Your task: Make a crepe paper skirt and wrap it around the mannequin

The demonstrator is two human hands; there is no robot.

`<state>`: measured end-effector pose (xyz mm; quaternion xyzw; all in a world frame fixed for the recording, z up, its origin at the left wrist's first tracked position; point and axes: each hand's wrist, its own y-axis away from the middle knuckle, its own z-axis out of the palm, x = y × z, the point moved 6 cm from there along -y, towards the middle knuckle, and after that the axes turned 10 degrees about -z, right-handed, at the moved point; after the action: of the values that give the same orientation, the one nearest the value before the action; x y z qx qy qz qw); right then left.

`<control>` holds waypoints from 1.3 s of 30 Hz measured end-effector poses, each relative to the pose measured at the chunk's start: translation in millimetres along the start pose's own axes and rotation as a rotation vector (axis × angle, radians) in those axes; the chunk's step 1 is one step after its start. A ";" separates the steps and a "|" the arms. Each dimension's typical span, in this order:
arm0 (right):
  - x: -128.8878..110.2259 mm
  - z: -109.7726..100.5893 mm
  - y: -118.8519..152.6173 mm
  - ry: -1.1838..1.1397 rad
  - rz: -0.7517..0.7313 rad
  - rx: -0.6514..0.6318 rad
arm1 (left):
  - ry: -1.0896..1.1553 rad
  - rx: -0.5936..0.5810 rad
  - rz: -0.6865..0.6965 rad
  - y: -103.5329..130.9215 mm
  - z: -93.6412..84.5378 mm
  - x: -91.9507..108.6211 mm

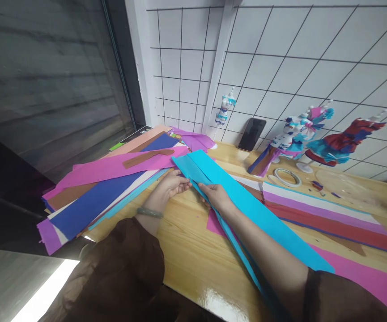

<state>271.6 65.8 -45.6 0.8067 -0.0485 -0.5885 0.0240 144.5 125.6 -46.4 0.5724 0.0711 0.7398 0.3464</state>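
Observation:
A long folded strip of bright blue crepe paper (pixel 247 201) lies slantwise over the wooden table, running from the middle toward the lower right. Near its far end, my left hand (pixel 173 184) pinches the near edge between thumb and fingers. Just to the right, my right hand (pixel 215 197) is closed on the same edge, its lower fingers partly hidden beneath the paper. A narrow flap of the blue paper hangs away along this near side. Under the strip, part of a pink sheet (pixel 213 222) shows.
Left of my hands lies a pile of coloured paper strips (pixel 102 201). More strips (pixel 324 214) lie at right. Behind them are a tape roll (pixel 287 177), a phone (pixel 252 134) leaning on the gridded wall, and several small dress forms (pixel 347 141) in paper outfits.

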 end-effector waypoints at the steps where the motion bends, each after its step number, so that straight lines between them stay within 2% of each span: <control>1: -1.4 0.1 0.7 -0.003 0.005 -0.008 | -0.001 0.004 -0.002 0.4 0.0 -0.1; 9: -12.0 0.2 5.3 -0.012 0.055 -0.047 | 0.003 0.018 -0.018 4.5 1.6 0.1; 17: -13.1 3.8 -3.5 0.027 0.081 -0.059 | 0.008 0.018 -0.030 3.4 1.7 -1.3; 30: -21.9 6.8 -8.3 0.040 0.065 -0.056 | 0.021 0.005 -0.031 1.2 0.6 -3.0; 39: -9.0 7.4 -19.6 0.069 0.027 -0.033 | 0.014 0.019 -0.035 4.1 3.0 -1.6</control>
<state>262.9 86.4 -41.2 0.8254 -0.0489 -0.5605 0.0472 145.5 120.7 -44.6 0.5690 0.0907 0.7370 0.3533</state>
